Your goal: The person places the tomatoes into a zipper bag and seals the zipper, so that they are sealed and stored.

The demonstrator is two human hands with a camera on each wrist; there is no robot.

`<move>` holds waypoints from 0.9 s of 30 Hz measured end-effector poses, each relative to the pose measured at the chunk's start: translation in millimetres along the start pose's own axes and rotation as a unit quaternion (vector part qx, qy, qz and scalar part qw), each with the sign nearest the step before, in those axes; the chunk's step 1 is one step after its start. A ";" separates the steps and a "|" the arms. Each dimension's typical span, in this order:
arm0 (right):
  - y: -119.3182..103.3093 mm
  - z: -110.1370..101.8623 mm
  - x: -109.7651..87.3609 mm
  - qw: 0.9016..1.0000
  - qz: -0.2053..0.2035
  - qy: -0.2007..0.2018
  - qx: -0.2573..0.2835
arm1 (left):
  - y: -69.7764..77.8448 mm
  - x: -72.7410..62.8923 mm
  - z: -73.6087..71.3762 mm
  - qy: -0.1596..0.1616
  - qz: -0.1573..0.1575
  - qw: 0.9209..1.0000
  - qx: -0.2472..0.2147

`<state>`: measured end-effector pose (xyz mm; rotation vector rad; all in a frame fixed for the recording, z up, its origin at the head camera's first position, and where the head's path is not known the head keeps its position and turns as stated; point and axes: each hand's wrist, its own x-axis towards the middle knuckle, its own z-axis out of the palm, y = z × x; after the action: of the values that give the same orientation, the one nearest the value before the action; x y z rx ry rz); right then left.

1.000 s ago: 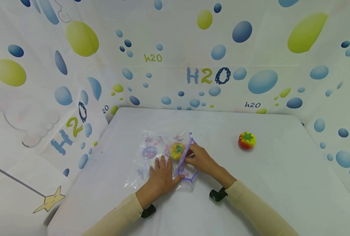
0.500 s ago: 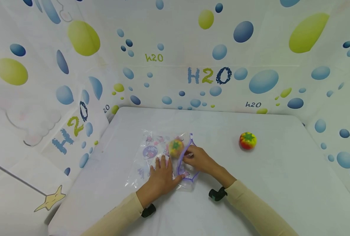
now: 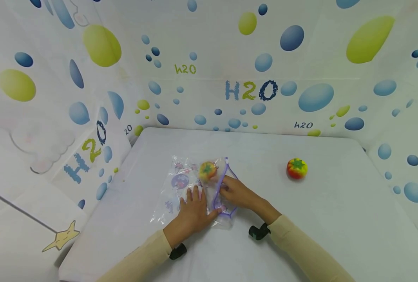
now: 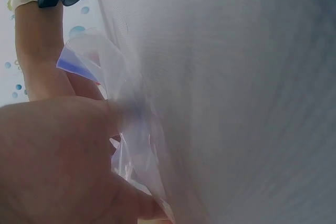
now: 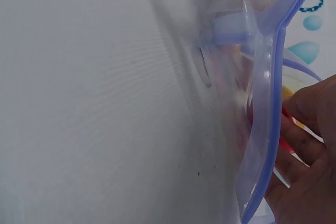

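Note:
A clear plastic zip bag (image 3: 180, 182) with pink and purple prints lies on the white table, its purple-edged mouth gaping to the right. Inside it sits a red-and-yellow toy fruit (image 3: 207, 171) with a green leafy top. My left hand (image 3: 194, 213) presses the bag down, fingers spread. Through the mouth reaches my right hand (image 3: 238, 192), its fingertips at the fruit's near side. In the right wrist view, the purple zip edge (image 5: 275, 87) stands in front of the fingers (image 5: 304, 142), with red and yellow showing beyond them.
A second toy fruit (image 3: 297, 169), similar in shape and colour, stands farther right on the white table (image 3: 335, 219). A white sheet (image 3: 209, 90) printed with blue and green drops closes off the back and sides.
The toy fruit has slid farther into the bag, away and slightly left. My right fingers have followed it through the mouth. The left hand stays in place on the bag.

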<state>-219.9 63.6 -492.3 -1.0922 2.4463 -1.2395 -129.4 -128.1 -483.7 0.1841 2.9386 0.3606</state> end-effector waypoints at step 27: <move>0.7 -2.9 3.6 1.000 0.015 0.012 -0.016 | 2.2 -1.1 -1.2 0.002 -0.002 1.000 -0.001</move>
<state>-224.2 63.1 -490.5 -1.0508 2.4991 -1.2174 -128.4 -126.5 -481.8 0.1788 2.9412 0.3627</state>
